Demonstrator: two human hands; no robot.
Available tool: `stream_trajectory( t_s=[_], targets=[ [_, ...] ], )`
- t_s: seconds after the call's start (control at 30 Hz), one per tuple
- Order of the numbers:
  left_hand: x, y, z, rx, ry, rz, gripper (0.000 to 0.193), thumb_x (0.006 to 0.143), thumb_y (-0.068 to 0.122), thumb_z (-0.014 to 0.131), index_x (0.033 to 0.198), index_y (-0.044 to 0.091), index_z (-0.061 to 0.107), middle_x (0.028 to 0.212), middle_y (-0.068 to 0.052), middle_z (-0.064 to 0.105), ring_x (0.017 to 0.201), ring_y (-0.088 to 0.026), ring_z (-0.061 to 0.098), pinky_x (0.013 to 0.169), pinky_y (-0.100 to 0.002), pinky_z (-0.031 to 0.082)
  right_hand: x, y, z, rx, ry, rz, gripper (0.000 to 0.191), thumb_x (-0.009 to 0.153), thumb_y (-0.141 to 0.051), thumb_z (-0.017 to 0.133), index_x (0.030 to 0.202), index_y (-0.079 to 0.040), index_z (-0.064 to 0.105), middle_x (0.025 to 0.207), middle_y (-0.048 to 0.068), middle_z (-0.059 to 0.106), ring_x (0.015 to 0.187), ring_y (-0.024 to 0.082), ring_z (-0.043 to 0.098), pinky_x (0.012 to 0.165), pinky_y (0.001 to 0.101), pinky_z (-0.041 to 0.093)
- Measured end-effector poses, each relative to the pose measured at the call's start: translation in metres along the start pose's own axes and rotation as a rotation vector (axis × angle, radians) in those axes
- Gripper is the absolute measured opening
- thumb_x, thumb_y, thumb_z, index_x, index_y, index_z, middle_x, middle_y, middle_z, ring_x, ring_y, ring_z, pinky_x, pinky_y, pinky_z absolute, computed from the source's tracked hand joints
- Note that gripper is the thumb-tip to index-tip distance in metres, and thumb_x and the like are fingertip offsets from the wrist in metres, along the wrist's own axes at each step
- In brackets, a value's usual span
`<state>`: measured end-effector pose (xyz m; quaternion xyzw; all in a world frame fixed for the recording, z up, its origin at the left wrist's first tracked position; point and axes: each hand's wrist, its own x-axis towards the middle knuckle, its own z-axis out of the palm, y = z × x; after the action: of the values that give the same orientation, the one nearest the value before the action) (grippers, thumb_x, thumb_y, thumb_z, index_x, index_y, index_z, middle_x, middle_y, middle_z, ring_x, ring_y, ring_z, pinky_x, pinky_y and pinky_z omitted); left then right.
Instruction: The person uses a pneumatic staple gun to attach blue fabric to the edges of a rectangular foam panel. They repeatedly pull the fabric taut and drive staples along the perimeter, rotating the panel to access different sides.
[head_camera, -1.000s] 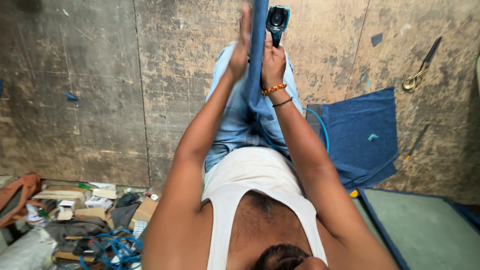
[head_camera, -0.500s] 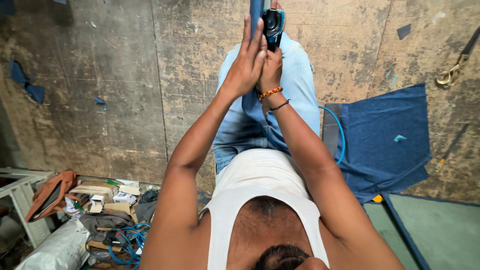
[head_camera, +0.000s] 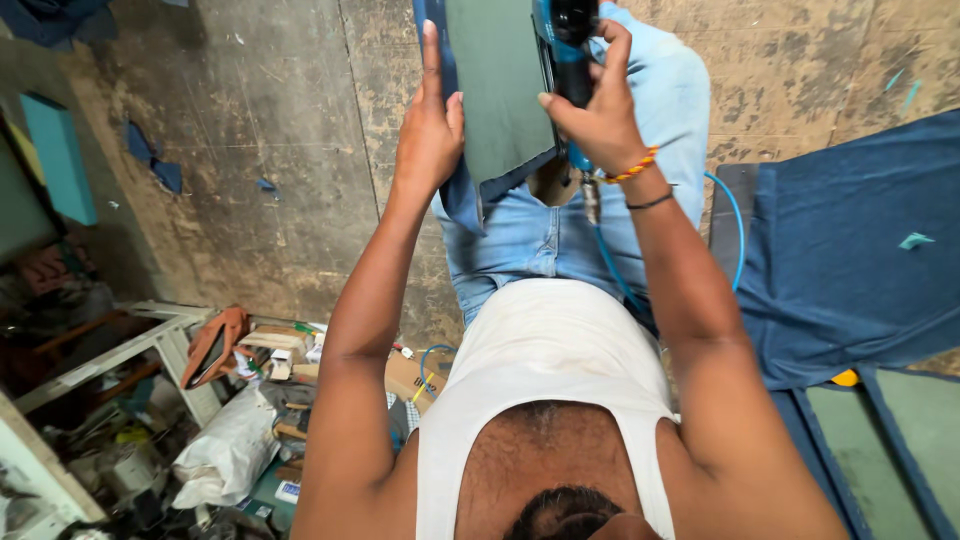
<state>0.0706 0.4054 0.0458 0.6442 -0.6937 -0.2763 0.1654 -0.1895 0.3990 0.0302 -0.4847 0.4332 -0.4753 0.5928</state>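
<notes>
A flat dark green panel (head_camera: 500, 80) with blue fabric along its edge rests upright over my jeans-clad legs at the top middle. My left hand (head_camera: 428, 125) lies flat against its left side, fingers stretched up. My right hand (head_camera: 598, 105), with an orange bead bracelet and a black band at the wrist, grips a blue and black pneumatic tool (head_camera: 570, 45) pressed at the panel's right edge. A blue air hose (head_camera: 610, 265) runs down from the tool along my leg.
Blue fabric (head_camera: 850, 260) is spread on the worn floor to the right, with green panels (head_camera: 900, 440) at the lower right. At the lower left stand a white frame (head_camera: 160, 345), a white bag (head_camera: 235, 445), boxes and clutter. A teal block (head_camera: 58, 155) leans at far left.
The view has come closer and shifted. The green panel now shows wide between my hands, and my left hand has spread away from my right, which still holds the tool.
</notes>
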Motion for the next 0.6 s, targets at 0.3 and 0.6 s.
stream_trajectory(
  t_s=[0.3, 0.6],
  targets=[
    [0.001, 0.004, -0.007, 0.025, 0.006, -0.050, 0.098, 0.103, 0.011, 0.065, 0.165, 0.034, -0.007, 0.120, -0.030, 0.072, 0.097, -0.049, 0.071, 0.079, -0.052, 0.055, 0.011, -0.014, -0.012, 0.515, -0.432, 0.395, 0.036, 0.092, 0.000, 0.068, 0.123, 0.004, 0.051, 0.080, 0.007, 0.060, 0.063, 0.016, 0.059, 0.056, 0.0341, 0.050],
    [-0.002, -0.005, -0.008, 0.032, -0.018, -0.093, 0.105, 0.101, 0.009, 0.070, 0.164, 0.034, -0.010, 0.116, -0.028, 0.073, 0.094, -0.045, 0.073, 0.077, -0.050, 0.057, 0.046, 0.006, -0.004, 0.480, -0.560, 0.423, 0.030, 0.089, -0.002, 0.069, 0.114, 0.004, 0.053, 0.073, 0.007, 0.058, 0.060, 0.016, 0.058, 0.055, 0.0343, 0.050]
  ],
)
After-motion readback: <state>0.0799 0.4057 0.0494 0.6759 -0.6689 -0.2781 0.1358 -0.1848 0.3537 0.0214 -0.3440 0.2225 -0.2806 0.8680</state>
